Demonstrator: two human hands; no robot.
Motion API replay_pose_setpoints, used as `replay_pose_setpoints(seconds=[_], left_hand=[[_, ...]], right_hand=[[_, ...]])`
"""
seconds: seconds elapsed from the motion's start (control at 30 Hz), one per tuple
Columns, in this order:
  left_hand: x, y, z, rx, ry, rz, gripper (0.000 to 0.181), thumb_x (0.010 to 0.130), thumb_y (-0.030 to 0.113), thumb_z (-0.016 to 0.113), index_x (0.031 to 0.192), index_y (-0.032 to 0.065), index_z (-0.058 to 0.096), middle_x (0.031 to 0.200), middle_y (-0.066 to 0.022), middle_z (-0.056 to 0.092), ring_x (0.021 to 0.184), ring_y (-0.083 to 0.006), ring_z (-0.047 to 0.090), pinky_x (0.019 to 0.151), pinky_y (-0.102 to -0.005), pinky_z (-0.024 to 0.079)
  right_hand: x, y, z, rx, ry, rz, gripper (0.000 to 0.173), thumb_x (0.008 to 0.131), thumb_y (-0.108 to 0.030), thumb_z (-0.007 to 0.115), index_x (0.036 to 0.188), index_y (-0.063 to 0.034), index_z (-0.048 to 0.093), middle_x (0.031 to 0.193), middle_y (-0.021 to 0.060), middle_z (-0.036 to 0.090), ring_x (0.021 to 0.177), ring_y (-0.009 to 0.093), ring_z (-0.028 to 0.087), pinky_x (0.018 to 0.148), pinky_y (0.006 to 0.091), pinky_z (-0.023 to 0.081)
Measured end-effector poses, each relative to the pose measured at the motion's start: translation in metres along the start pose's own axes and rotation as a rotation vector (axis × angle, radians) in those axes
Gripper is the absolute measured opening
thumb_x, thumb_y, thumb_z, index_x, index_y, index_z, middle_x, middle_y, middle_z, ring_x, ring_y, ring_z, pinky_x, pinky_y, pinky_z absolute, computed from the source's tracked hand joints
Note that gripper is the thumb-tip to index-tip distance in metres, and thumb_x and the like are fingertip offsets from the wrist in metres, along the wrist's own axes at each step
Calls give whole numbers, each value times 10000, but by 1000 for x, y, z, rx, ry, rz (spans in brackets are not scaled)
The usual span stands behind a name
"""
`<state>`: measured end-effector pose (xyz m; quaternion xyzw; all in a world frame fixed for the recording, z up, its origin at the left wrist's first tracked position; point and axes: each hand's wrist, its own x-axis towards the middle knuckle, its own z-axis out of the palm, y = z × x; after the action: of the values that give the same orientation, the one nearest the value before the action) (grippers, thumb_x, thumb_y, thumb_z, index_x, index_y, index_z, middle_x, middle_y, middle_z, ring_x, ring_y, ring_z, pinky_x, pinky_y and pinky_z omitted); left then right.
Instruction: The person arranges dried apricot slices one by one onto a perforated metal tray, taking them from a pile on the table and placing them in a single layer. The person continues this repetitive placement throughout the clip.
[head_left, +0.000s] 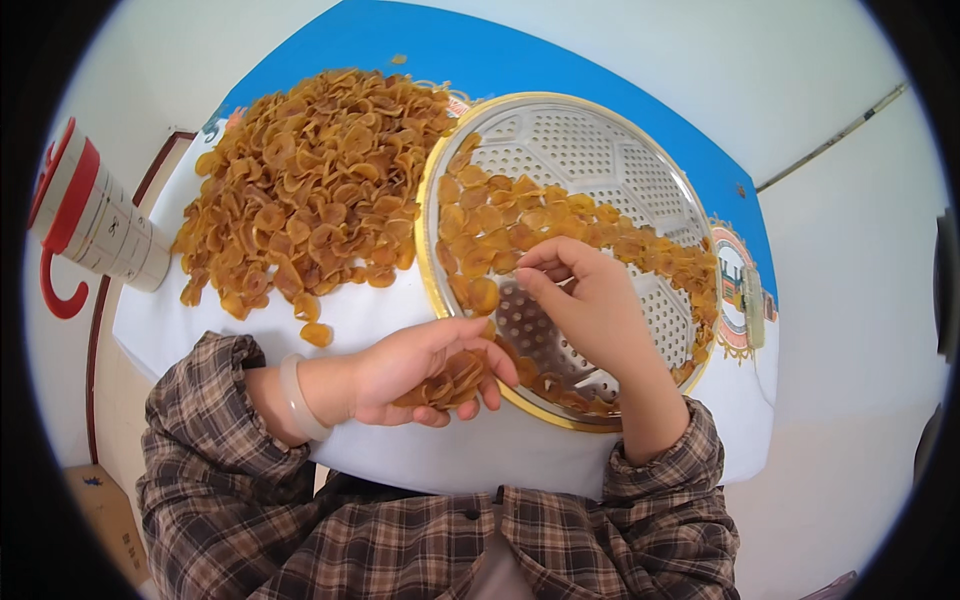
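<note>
My left hand (401, 360) is cupped palm up around a small stack of dried amber slices (454, 381), beside the near left rim of a round perforated metal tray (592, 176). Over the tray, my right hand (589, 296) points its thumb and forefinger at the laid slices (480, 255); their tips nearly meet, and whether a slice is between them is unclear. Slices line the tray's left side, cross its middle in a band and follow its right and near edges. Bare perforated metal shows at the far side and around my right hand.
A large heap of dried slices (322, 187) lies left of the tray on a blue and white tablecloth (555, 457). A tumbler (112, 217) with a red handle stands at the left edge. A pale translucent object (753, 307) lies right of the tray. A cardboard box (105, 517) sits low at left.
</note>
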<state>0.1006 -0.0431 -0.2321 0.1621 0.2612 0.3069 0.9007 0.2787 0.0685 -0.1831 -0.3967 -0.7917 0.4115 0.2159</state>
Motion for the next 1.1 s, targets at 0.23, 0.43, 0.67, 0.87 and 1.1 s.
replay_pose_setpoints(seconds=[0.23,0.43,0.67,0.87,1.1], left_hand=[[-2,-1,-4,9,-30,65,677,963,635,260,1106,52,574,912,-72,611,734,-125,583,416,-180,356],[-4,2,7,-65,107,32,755,946,684,219,1070,46,602,941,-137,611,732,-202,603,366,-185,346],[-2,-2,-6,-81,-96,33,766,937,706,196,1185,83,566,974,-107,611,778,-176,596,394,-178,350],[-3,0,-3,-41,-118,62,729,958,673,191,1278,103,514,1015,-80,601,779,-166,578,402,-175,348],[-2,0,-3,-56,-139,59,677,982,627,200,1292,107,504,1058,-82,605,732,-151,531,404,-167,339]], right_hand=[[-13,-27,-12,-103,-290,-240,155,832,-83,692,985,-62,701,845,62,662,743,183,636,664,301,497],[-20,-22,-5,-43,-404,-424,187,809,-31,692,991,-71,707,886,67,644,795,220,639,673,308,503],[-21,-20,0,-98,-405,-532,215,801,-47,674,1011,-94,679,916,78,635,862,268,620,745,366,499],[-22,-24,-2,-216,-412,-503,279,780,-89,725,1052,-113,668,873,48,669,863,255,629,752,370,494],[-21,-20,-2,-252,-421,-618,235,785,-75,711,1008,-117,651,852,41,668,807,266,633,749,368,485]])
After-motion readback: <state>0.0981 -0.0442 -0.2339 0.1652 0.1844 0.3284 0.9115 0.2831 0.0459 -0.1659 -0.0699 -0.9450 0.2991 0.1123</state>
